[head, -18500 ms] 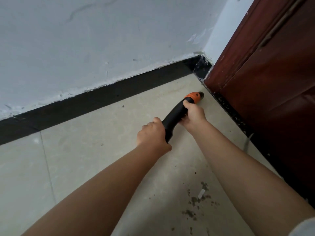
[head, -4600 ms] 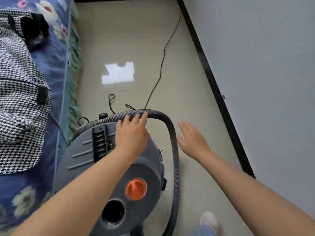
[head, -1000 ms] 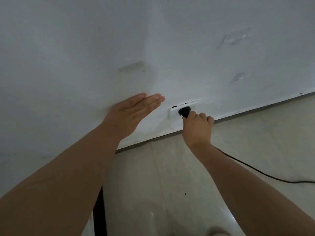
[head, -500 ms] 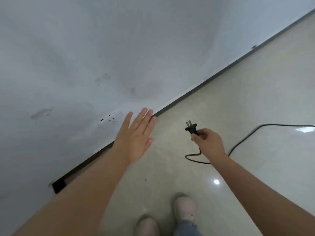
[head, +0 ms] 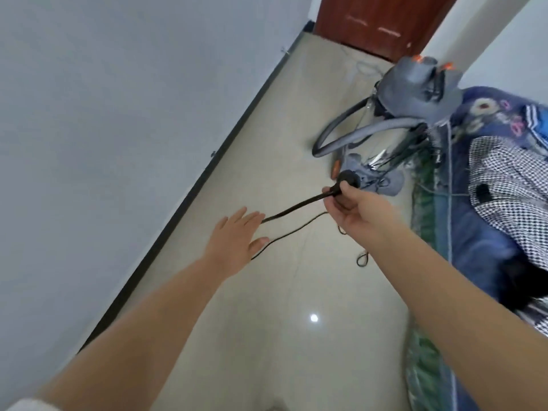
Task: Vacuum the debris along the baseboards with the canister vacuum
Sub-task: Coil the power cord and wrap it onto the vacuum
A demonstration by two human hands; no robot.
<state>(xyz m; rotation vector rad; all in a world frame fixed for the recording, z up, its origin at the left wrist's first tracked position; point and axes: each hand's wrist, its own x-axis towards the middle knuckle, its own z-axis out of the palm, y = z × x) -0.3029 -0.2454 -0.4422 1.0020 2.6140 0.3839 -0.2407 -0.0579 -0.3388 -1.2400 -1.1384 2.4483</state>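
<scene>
My right hand (head: pixel 354 207) grips the black power plug (head: pixel 349 179) of the vacuum, held up over the floor. Its black cord (head: pixel 292 208) runs leftward to my left hand (head: pixel 237 240), which is flat with straight fingers, the cord passing at its fingertips and looping back under it. The grey canister vacuum (head: pixel 421 87) with orange knobs stands at the far right near the door, and its grey hose (head: pixel 350 134) curls on the floor. The black baseboard (head: pixel 207 170) runs diagonally along the white wall on the left.
A bed with a blue floral cover (head: pixel 486 221) and a checked garment (head: pixel 510 179) fills the right side. A dark red door (head: pixel 382 22) stands at the far end. Beige tile floor (head: pixel 296 321) lies between wall and bed. More cord loops (head: pixel 361 259) lie near the bed.
My view has swung from the wall socket toward the vacuum and door. My right hand has carried the unplugged plug along, and my left hand has come to the cord.
</scene>
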